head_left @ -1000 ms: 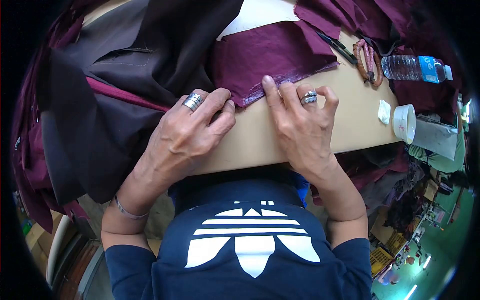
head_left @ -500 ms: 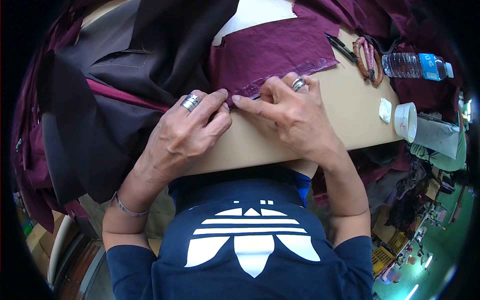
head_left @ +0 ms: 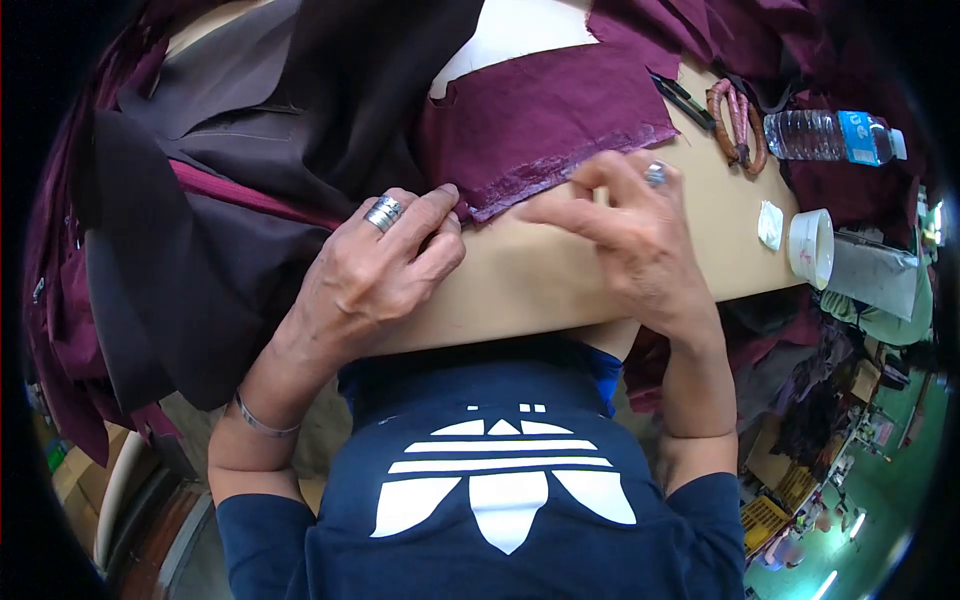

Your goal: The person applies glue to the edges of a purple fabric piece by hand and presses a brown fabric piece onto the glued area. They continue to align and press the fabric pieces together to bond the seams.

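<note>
A maroon fabric piece (head_left: 560, 105) lies on the tan table, with a whitish, shiny smear along its near edge. At the left corner of that edge, my left hand (head_left: 370, 265) is closed, thumb and index finger pressed onto the maroon fabric. Dark brown fabric (head_left: 260, 220) with a maroon strip (head_left: 245, 192) spreads beside and under this hand. To the right, my right hand (head_left: 640, 235) hovers near the smeared edge, slightly blurred. Its thumb points left, apart from the bent index finger, and nothing shows between them.
Along the right side of the table (head_left: 540, 280) are pens (head_left: 685, 100), scissors with wrapped handles (head_left: 735, 125), a water bottle (head_left: 835, 136), a crumpled white scrap (head_left: 769, 224) and a small white tub (head_left: 811, 247). More maroon cloth (head_left: 720, 35) is heaped at the back right.
My right hand has moved right, away from the left fingertips, uncovering more of the smeared edge. My left hand stays on the corner of the fabric.
</note>
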Demonstrator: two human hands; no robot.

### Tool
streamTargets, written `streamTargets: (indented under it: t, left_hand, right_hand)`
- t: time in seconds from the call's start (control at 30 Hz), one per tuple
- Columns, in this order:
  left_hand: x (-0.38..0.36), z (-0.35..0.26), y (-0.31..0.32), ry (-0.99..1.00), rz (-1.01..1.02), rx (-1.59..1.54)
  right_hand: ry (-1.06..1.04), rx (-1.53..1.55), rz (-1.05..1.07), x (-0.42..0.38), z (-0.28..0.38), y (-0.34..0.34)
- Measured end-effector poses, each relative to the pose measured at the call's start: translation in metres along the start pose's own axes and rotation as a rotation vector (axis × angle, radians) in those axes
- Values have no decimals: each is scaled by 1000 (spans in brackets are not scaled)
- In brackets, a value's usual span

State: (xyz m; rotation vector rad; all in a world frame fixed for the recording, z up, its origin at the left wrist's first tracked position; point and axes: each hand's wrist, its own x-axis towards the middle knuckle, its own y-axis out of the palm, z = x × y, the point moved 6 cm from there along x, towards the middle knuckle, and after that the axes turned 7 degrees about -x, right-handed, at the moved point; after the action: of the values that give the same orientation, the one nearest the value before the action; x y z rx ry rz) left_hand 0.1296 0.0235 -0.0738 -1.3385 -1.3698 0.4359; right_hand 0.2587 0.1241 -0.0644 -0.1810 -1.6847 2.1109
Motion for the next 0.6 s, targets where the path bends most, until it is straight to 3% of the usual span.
streamTargets:
  t: [0.03,0.13,0.27,0.37,0.5,0.6]
  left_hand:
    - [-1,0,0,4,-1,10]
    - [-1,0,2,31,-35,53]
    - [0,1,4,54,-69,76]
    - [0,0,4,48,-55,87]
    - [0,1,5,45,-47,76]
    - [-1,1,5,49,-35,67]
  right_hand:
    - [46,45,-11,-5,-9,-3]
    - [224,-287,-94,-18,-39,-8]
    - [164,-395,-110,-14,-34,-4]
    - [150,-683,-78,-11,-21,14]
    - [52,-604,-41,-10,-3,17]
    - [3,-554,-131,-15,-16,5]
